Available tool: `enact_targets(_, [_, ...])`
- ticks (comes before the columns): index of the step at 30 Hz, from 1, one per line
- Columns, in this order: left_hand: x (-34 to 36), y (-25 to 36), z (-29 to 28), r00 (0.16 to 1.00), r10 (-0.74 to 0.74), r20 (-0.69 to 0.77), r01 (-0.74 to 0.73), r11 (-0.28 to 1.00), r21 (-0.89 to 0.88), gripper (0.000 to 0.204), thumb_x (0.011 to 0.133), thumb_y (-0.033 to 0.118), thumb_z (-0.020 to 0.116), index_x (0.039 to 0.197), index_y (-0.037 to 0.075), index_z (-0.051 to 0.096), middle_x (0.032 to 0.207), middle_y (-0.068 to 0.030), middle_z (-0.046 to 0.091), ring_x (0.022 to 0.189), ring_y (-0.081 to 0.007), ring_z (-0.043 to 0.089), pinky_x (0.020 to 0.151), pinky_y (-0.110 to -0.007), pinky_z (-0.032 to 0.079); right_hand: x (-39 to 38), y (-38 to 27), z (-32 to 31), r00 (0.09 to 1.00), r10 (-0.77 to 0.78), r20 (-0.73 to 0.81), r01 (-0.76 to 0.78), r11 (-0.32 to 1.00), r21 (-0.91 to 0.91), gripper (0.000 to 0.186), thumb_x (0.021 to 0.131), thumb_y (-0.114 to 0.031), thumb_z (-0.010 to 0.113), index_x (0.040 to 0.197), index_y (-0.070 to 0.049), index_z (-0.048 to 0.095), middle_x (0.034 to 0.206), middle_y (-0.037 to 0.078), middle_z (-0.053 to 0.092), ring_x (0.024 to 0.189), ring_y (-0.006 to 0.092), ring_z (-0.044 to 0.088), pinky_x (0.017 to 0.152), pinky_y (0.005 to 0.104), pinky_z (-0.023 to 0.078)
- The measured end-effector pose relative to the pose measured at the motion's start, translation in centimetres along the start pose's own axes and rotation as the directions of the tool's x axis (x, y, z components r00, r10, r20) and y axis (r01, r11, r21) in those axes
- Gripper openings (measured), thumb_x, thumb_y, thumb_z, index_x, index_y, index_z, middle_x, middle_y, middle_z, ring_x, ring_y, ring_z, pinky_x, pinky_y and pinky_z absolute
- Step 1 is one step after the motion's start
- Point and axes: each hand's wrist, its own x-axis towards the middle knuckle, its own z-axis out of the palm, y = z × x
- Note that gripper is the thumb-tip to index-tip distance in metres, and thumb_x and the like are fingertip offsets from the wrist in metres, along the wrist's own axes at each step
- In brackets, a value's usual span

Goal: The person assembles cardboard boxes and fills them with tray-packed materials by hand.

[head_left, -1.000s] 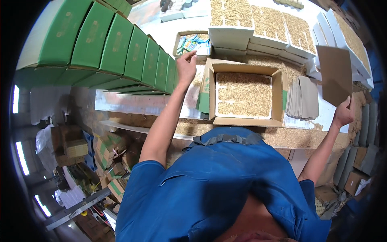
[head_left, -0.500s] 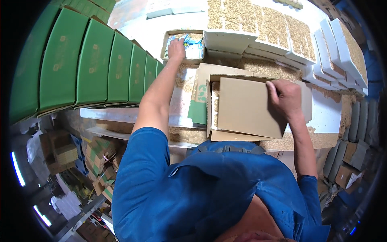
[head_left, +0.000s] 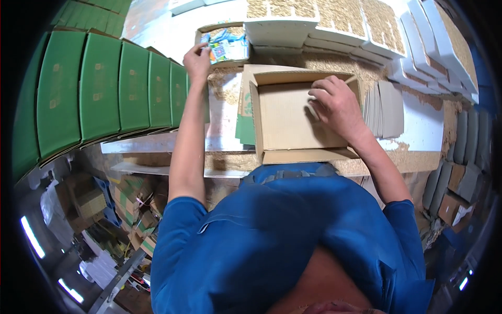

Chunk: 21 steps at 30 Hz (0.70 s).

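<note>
1. Change: the brown cardboard sheet (head_left: 293,118), held up off the counter's right side a second ago, now lies flat inside the open carton (head_left: 300,118), covering the straw-coloured fill that showed earlier.
2. Right hand (head_left: 334,104): fingers spread and pressing down on the sheet near the carton's far right corner. Judged: the liner is being seated, so this layer looks closed off.
3. Left hand (head_left: 197,60): has stayed stretched to the far left of the counter, fingertips pinched on a small colourful packet at the tray of packets (head_left: 225,44).
4. Carton position: front edge of the counter (head_left: 418,128), centre, directly before the person.
5. Counter: pale, strewn with loose fill; stack of grey sheets (head_left: 384,107) right of the carton; white trays of fill (head_left: 334,21) along the far edge.
6. Room: rows of green boxes (head_left: 104,89) left; more cartons and clutter on the floor below.
</note>
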Motion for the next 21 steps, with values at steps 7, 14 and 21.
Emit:
enact_targets(7, [-10.0, 13.6, -5.7, 0.991, 0.055, 0.121, 0.017, 0.852, -0.522, 0.018, 0.092, 0.002, 0.066, 0.108, -0.001, 0.073, 0.094, -0.0078, 0.072, 0.08, -0.0099, 0.066, 0.071, -0.023, 0.053, -3.8, 0.4, 1.2, 0.817, 0.391, 0.424, -0.357, 0.92, -0.163, 0.037, 0.073, -0.011, 0.077, 0.107, -0.002, 0.066, 0.111, 0.021, 0.059, 0.108, 0.0368, 0.06, 0.096, 0.0438, 0.051])
enact_targets(14, [-18.1, 17.9, 0.3, 0.743, 0.224, 0.631, -0.116, 0.971, -0.207, 0.026, 0.088, 0.001, 0.067, 0.113, 0.006, 0.073, 0.095, -0.0081, 0.073, 0.085, -0.0157, 0.069, 0.075, -0.029, 0.056, -7.0, 0.1, -0.2, 0.911, 0.231, 0.343, -0.247, 0.969, 0.003, 0.04, 0.078, -0.014, 0.072, 0.116, -0.003, 0.065, 0.121, 0.017, 0.062, 0.113, 0.035, 0.06, 0.1, 0.0414, 0.048])
enact_targets(21, [-21.6, 17.2, -3.7, 0.801, 0.564, 0.199, -0.575, 0.818, -0.005, 0.049, 0.084, 0.001, 0.063, 0.133, 0.009, 0.06, 0.136, -0.0169, 0.055, 0.125, -0.0328, 0.055, 0.105, -0.039, 0.045, -13.8, 3.0, -4.5, 0.781, 0.623, -0.043, -0.41, 0.563, 0.717, 0.016, 0.089, -0.008, 0.067, 0.102, -0.002, 0.075, 0.098, 0.008, 0.074, 0.09, 0.0133, 0.067, 0.083, 0.0282, 0.053])
